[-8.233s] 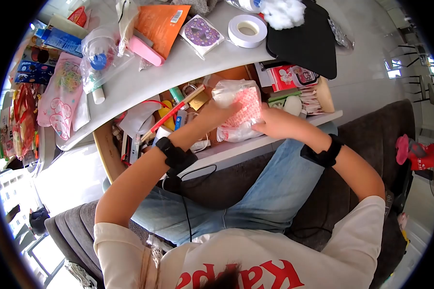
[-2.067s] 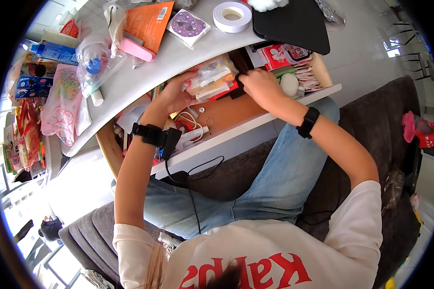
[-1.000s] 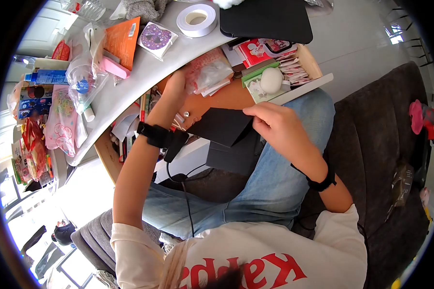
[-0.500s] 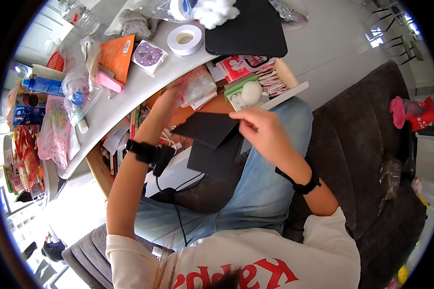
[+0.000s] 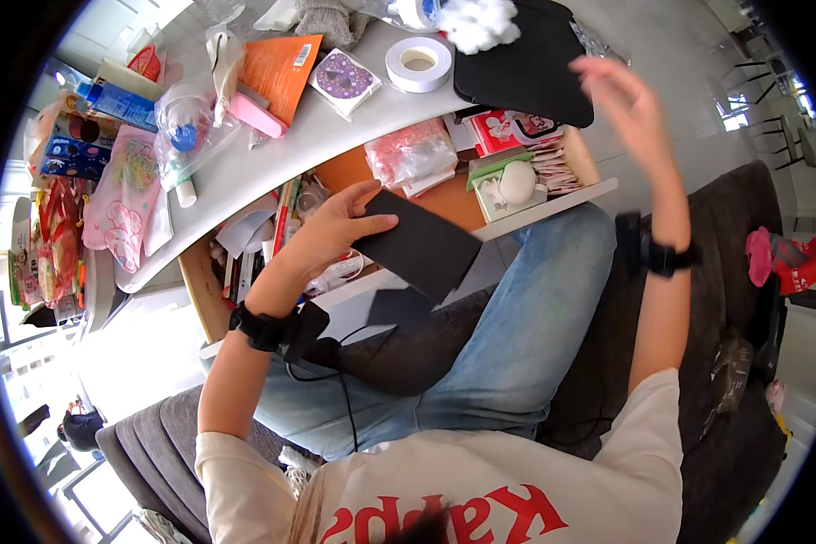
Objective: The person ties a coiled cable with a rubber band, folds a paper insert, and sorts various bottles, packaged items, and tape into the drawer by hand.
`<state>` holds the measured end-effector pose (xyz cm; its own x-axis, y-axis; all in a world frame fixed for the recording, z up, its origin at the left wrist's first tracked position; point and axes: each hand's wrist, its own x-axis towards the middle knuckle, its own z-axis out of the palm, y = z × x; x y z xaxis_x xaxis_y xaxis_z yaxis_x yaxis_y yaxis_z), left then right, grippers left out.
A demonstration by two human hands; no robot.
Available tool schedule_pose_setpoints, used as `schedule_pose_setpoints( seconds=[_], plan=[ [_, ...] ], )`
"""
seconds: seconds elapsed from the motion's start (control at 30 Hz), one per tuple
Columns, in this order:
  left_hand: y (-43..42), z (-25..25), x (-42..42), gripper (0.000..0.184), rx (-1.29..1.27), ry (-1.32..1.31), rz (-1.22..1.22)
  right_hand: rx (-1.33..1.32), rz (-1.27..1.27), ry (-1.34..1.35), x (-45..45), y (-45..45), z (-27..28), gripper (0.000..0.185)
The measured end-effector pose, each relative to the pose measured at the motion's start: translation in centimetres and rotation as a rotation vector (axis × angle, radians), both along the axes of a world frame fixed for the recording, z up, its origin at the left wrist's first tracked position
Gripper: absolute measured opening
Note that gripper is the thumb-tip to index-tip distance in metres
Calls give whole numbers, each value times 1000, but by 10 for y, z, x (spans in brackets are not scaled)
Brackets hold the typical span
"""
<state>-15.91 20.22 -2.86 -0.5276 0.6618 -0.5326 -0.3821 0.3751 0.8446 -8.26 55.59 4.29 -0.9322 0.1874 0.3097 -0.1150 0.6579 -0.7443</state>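
Observation:
My left hand [image 5: 340,227] grips a flat black box [image 5: 422,245] by its left edge, the thumb on top. A dark flap [image 5: 399,308] hangs below it, over my lap. My right hand [image 5: 627,104] is raised beside the right end of the desk with its fingers stretched out, holding nothing. Close by it lies a black mat [image 5: 526,68] on the desk; I cannot tell whether the fingertips touch it. Under the desk edge an open drawer [image 5: 576,201] holds plastic-wrapped packs [image 5: 411,154], a round white item [image 5: 517,181] and several thin sachets [image 5: 558,168].
On the desk [image 5: 245,172] are a tape roll [image 5: 444,65], a purple donut-patterned pack [image 5: 344,80], an orange pouch [image 5: 286,68], white fluff [image 5: 477,25] and a grey cloth [image 5: 333,24]. A dark sofa [image 5: 698,299] is on the right. A black cable [image 5: 349,399] hangs from my left wristband.
My left hand has come from the drawer to hold the black box. My right hand has let go of it and moved up and right. The view has shifted somewhat.

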Motion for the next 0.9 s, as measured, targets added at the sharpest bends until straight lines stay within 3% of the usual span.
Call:
schedule_pose_setpoints(
  seconds=[0.07,0.17,0.2,0.3,0.4,0.5,0.6,0.7,0.8,0.9],
  plan=[
    [3,0,-5,60,-75,30,-86,243,-351,60,-35,68,-22,39],
    [11,2,-13,56,-264,125,-160,640,-582,-8,-80,113,-65,61],
    [13,1,-15,54,-343,163,-173,564,-558,-62,-87,113,-70,65],
    [17,-15,-29,48,-279,-66,-397,430,-498,-179,-104,115,-85,72],
    [30,-50,-30,44,-147,-1,-428,437,-467,-169,-112,134,-91,65],
    [49,-58,-44,42,-154,135,-565,287,-441,-162,-118,155,-96,57],
    [52,-62,-37,42,-226,262,-554,324,-383,-154,-124,181,-106,54],
    [48,-65,-34,43,-184,194,-470,19,-274,-431,-133,210,-103,60],
    [42,-80,-31,50,-173,154,-344,153,-457,-445,-120,174,-72,78],
    [41,-79,-28,46,-186,223,-392,78,-440,-461,-117,174,-68,97]
  ],
)
